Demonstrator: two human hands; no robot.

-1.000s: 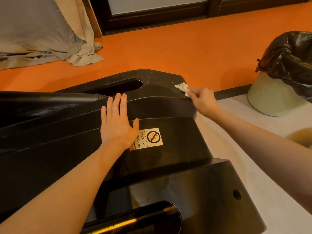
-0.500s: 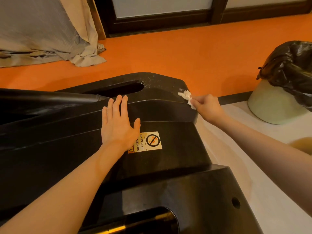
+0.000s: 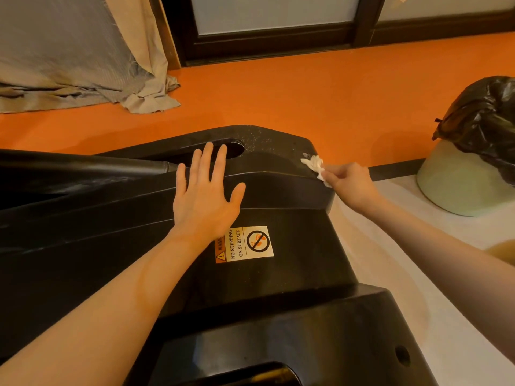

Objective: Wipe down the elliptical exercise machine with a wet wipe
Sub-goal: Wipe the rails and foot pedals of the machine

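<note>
Orange floor behind; your bin (image 3: 457, 188) holds a black bag (image 3: 485, 118). Right hand (image 3: 352, 185) pinches the wipe (image 3: 316, 165) on the machine (image 3: 278, 168); left hand (image 3: 204, 201) rests flat, released.

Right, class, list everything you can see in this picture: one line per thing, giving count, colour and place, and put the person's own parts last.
elliptical machine housing: one, black, fills the lower left and centre
warning sticker: one, white and orange, on the housing below the left hand
wet wipe: one, white, crumpled, on the housing's far right corner
bin: one, pale green, right edge, on the mat
bin liner: one, black, over the bin's top
floor mat: one, off-white, right of the machine
floor: orange, beyond the machine
curtain: grey and beige, upper left, pooling on the floor
door frame: dark brown, top centre
left hand: one, flat on the housing, fingers spread
right hand: one, pinches the wipe
</note>
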